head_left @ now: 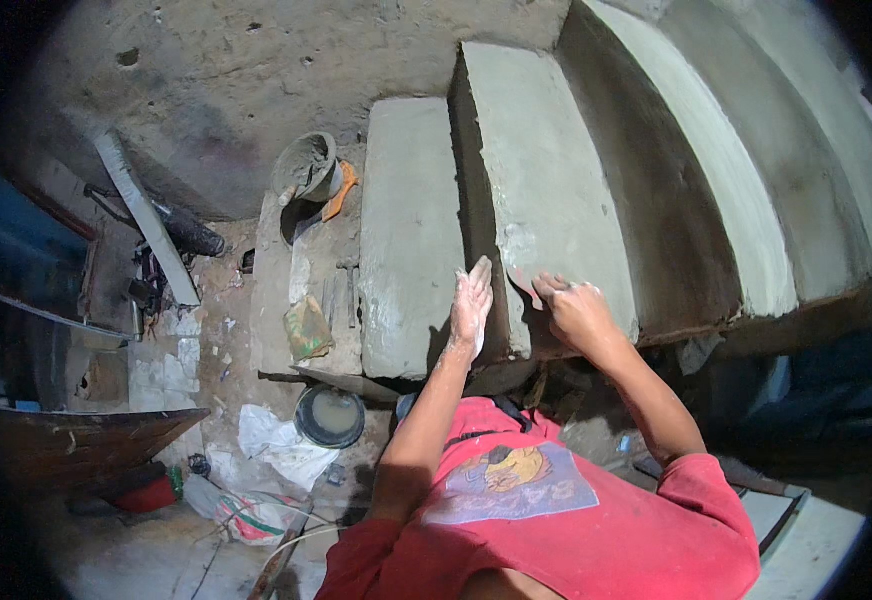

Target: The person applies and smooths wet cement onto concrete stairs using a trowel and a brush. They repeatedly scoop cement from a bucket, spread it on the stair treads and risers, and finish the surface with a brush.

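Observation:
My left hand [471,300], coated in pale plaster, is held flat with fingers stretched out beside the edge of a concrete step [554,140]. My right hand [571,310] grips a small scraping tool [524,285], whose thin curved blade is at that same step edge, near a patch of wet, pale plaster [516,240]. To the left lies a lower smooth step [406,200], and the dark riser between the two steps is just beyond my left fingertips.
More steps [726,190] rise rightward. A mortar bucket [304,165] with an orange tool [341,195], a hammer [351,290] and a crumpled bag [306,330] sit on the left landing. Below are a water bucket [329,415], white sacking [281,450] and a leaning board [146,215].

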`<action>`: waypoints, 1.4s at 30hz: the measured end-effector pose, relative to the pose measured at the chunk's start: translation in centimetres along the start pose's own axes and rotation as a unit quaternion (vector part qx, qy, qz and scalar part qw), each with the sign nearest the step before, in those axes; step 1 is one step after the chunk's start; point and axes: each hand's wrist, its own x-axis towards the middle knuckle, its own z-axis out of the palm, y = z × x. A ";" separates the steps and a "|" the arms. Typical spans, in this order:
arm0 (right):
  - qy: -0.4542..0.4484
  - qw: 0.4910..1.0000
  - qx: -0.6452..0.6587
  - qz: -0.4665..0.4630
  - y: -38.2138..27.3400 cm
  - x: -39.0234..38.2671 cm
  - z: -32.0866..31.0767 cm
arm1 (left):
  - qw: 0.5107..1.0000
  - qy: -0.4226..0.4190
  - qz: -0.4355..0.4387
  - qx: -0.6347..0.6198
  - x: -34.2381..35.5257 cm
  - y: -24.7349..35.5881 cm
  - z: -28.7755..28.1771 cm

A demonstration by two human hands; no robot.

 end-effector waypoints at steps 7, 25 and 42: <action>0.201 0.979 0.010 -0.006 0.4 6.3 -3.4 | 1.000 -0.014 0.011 0.011 -0.2 -0.2 0.0; 0.270 0.959 0.014 -0.085 0.1 3.2 1.1 | 1.000 -0.023 0.011 -0.012 1.4 0.2 -0.6; 0.103 0.933 -0.303 -0.162 -6.8 23.2 -7.3 | 0.993 0.014 0.049 -0.102 0.8 -1.9 -0.7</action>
